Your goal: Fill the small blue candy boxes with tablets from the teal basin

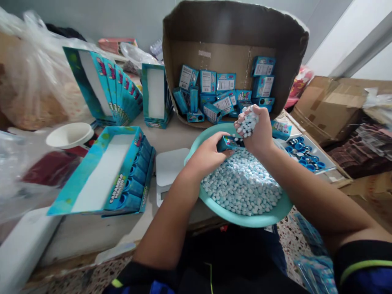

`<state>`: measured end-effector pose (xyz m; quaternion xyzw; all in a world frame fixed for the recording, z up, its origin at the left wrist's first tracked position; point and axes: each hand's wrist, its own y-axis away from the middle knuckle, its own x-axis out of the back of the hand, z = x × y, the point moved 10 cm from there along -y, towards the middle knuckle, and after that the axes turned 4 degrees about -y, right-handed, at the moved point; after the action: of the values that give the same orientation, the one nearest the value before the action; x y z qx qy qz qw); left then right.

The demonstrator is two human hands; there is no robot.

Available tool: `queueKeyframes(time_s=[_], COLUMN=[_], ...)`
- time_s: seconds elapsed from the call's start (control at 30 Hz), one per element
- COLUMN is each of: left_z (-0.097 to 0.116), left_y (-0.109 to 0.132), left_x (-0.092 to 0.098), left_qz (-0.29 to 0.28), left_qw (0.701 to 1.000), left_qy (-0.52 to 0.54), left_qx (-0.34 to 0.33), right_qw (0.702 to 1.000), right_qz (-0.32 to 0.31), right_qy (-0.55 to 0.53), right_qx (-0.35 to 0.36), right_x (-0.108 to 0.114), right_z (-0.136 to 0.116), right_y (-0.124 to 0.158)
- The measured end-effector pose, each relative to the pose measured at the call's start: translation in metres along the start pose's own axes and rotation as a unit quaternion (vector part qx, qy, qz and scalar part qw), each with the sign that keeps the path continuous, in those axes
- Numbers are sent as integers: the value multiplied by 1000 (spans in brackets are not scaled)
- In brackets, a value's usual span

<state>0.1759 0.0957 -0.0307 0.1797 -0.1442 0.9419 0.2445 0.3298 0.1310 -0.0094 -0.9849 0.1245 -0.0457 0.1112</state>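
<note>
While a small blue box is gripped between the fingers and thumb of the left hand, a fistful of pale pellets is clasped by the right hand, just beside and above it. Both are held over a turquoise basin, apparently so that any spillage is caught by the loose heap below the grip. One end of the box is pointed toward the right hand, probably for pouring, though that end is partly hidden. Beyond the grip, similar boxes are gathered in a large carton, by whose near edge forward reach is somewhat limited. Left of the grip, a flat white device, seemingly a scale, and a display box are set; to its right, blue caps are spread past the right forearm.
</note>
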Motion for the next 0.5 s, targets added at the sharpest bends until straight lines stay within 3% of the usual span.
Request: queueKeyframes(time_s=[0.17, 0.5], left_z=[-1, 2], left_y=[-1, 1], left_x=[-1, 3], left_qz=[-4, 22], left_qw=[1000, 999], left_qy=[-1, -34], left_qx=[10, -3], right_qw=[995, 999], right_qz=[-48, -36], right_qy=[83, 16], right_qx=[32, 9], right_x=[-1, -4], right_z=[-8, -5], right_y=[8, 15])
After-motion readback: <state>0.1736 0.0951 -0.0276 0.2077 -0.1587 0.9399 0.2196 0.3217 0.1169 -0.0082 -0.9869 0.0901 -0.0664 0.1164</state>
